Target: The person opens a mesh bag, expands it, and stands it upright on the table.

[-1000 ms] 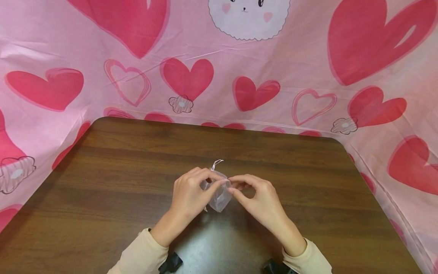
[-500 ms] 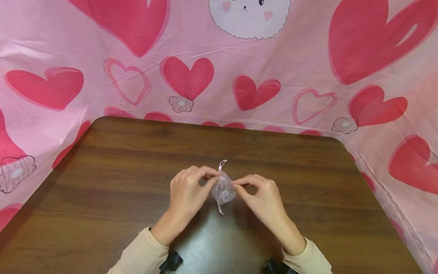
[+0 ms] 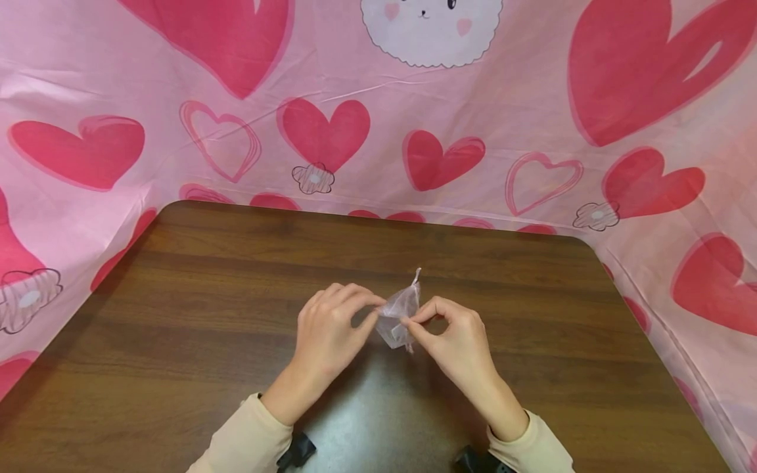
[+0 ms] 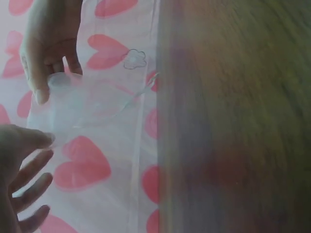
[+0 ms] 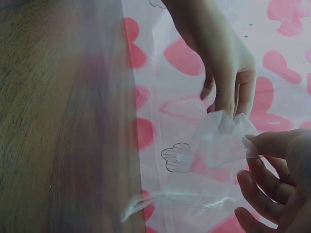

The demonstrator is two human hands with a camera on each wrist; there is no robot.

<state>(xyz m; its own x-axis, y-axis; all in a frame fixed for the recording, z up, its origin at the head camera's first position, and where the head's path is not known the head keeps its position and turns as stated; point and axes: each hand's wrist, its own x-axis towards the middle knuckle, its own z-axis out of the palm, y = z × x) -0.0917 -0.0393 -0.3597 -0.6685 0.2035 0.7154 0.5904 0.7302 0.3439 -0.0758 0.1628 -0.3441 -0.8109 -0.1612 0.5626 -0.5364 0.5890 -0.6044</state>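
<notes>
Between my two hands hangs a small sheer white drawstring bag, held above the table with its thin cord sticking up at the far end. My left hand pinches the bag's left edge between thumb and index finger. From the other side my right hand pinches the rim, its remaining fingers loosely bent. A small pale patch shows through the mesh in the head view. In the right wrist view, the see-through bag partly covers the left fingertips, and its cord trails toward the lower left.
A dark brown wooden table lies under the hands. Pink cloth with red hearts surrounds its back and sides. Black devices, one of them a dark strap-like block, sit by both wrists, below beige sleeves.
The bag has turned and shifted right, its cord end swinging from the middle toward my right hand. My fingers have changed their spots along the rim; both forearms stay almost where they were.
</notes>
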